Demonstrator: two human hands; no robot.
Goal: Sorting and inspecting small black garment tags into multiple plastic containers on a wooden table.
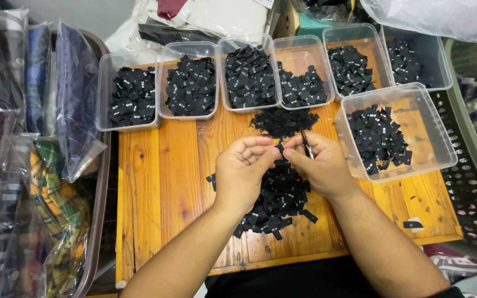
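A small black label point(279, 148) sits pinched between the fingertips of both hands, held just above the wooden table point(155, 182). The left hand point(242, 171) curls around it, thumb and forefinger pressed together on the label's near edge. The right hand point(321, 165) meets it from the other side, fingertips closed on the same label, with a thin pair of tweezers or snips point(306, 143) tucked upright in its grip; which tool it is cannot be made out.

By the look of it, the step in hand is singling out one label from the heap, so any further handling calls for a light, steady pinch so that neighbouring pieces do not cling along.

Directly beneath the hands lies a loose pile of black labels point(277, 201), and just beyond the fingertips a smaller heap point(282, 120). Farther out runs a row of clear plastic tubs point(191, 83), each part filled with labels, with one larger tub point(409, 149) just right of the right hand.

Bare wood opens to the left of the left hand. The table's near edge lies under the forearms, with bagged fabrics point(34, 138) crowding the left side and a perforated basket point(470, 182) the right.
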